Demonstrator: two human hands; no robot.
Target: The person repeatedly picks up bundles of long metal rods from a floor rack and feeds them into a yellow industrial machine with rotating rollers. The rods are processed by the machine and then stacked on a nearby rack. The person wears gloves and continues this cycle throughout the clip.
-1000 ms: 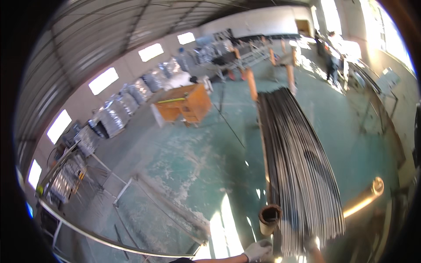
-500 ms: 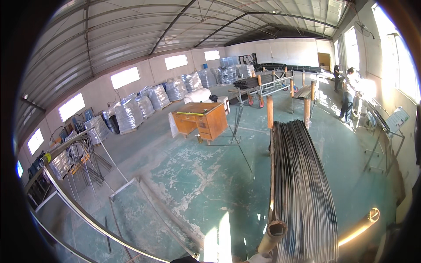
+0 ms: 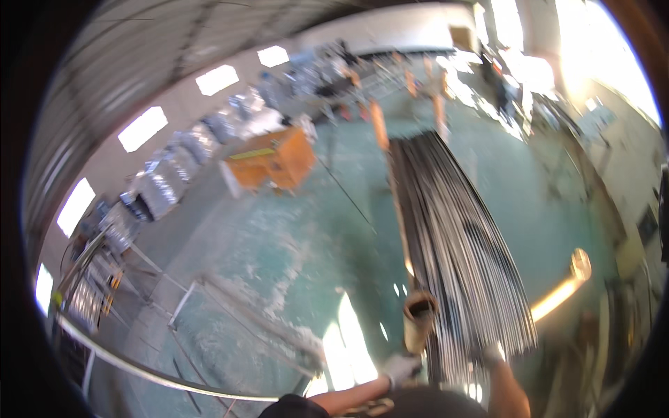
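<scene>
Gloved left hand grips a rusty round post beside shiny metal rods.

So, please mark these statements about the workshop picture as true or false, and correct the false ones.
1. A long bundle of dark metal rods stretches away in front of the person. True.
2. The left hand wears a light glove. True.
3. The orange cabinet stands to the right of the rods. False: it stands to their left, farther back.
4. The floor is red. False: it is greenish with pale worn patches.
5. The right hand is at the near end of the rods. True.
</scene>
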